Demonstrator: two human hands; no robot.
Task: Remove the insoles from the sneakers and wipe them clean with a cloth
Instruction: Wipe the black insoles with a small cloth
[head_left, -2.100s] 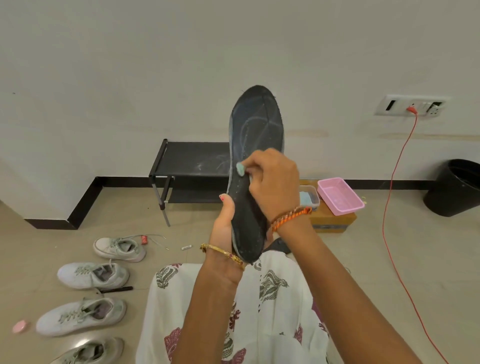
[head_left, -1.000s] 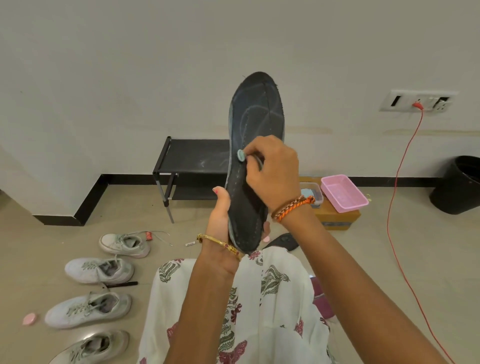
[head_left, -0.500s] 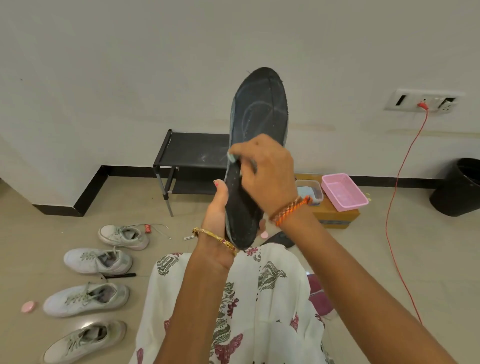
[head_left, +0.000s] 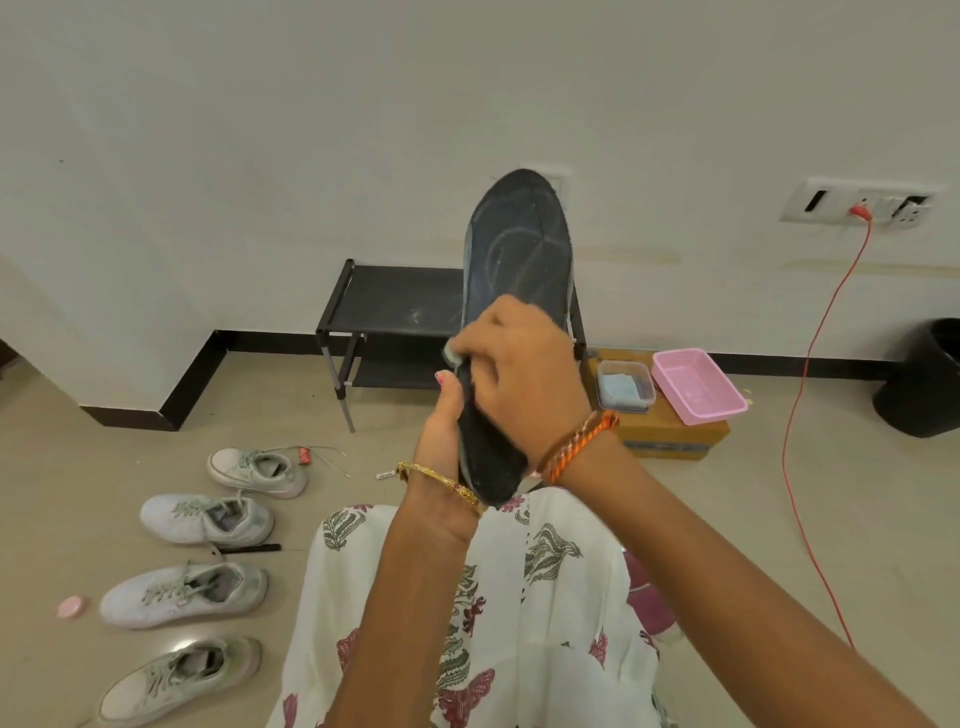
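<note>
Up in front of the white wall we see a dark insole (head_left: 514, 244) held upright, toe end up, heel end down near the lap. Our left hand (head_left: 441, 431) grips it low at the heel end, thumb along the left edge, fingers wrapped behind. Our right hand (head_left: 519, 374) lies across the insole's middle, fingers curled, pinching a small pale cloth (head_left: 451, 355) against the left edge; only a bit of it shows past the fingers. We note a gold bangle (head_left: 441, 480) on the left wrist and orange threads (head_left: 579, 441) on the right.

On the floor at left sit four white sneakers (head_left: 208, 519) in a loose column, well apart from the insole. We can't tell if any insoles remain inside. A black pen (head_left: 249, 547) lies between the second and third, and a small pink lid (head_left: 70, 606) is off at far left.

Behind the insole stands a black low rack (head_left: 395, 306) against the wall. Just right of it a cardboard box (head_left: 670, 436) carries a clear tub (head_left: 623, 384) and a pink tray (head_left: 696, 384) side by side. A red cable (head_left: 810, 364) runs down from the wall socket (head_left: 857, 205). A black bin (head_left: 924, 384) stands at far right.
</note>
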